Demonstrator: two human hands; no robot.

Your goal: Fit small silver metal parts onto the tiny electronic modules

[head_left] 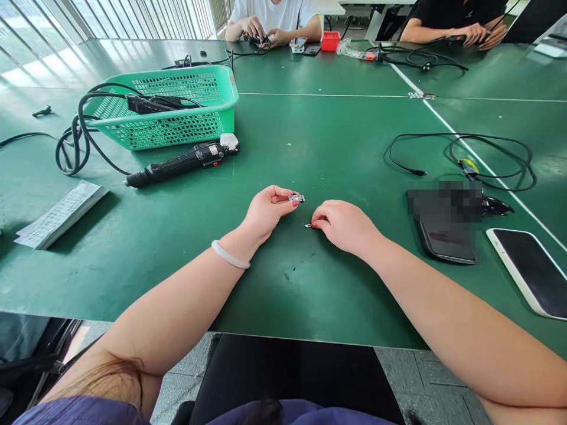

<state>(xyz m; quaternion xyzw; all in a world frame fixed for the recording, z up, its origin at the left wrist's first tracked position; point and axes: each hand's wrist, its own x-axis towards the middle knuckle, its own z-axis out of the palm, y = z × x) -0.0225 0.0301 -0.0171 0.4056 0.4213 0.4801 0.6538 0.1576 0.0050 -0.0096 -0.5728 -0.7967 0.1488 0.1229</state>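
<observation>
Between the thumb and fingers of my left hand (268,211) is a small silvery electronic part (296,198), with tiny dark details too fine to name. My right hand (343,224) pinches a small thin metallic piece (309,226), its tip poking out to the left, low over the table. The two hands are apart, with a narrow gap between them above the green table (283,283). Beyond my left hand lies a black electric screwdriver (181,162) with a cable at its handle end.
A green plastic basket (172,127) holds black cables and stands at the back left. Folded paper (62,215) lies on the left. To the right are a coiled cable (500,141), a black phone (447,239) and a white-framed phone (531,268). Two people sit across the table.
</observation>
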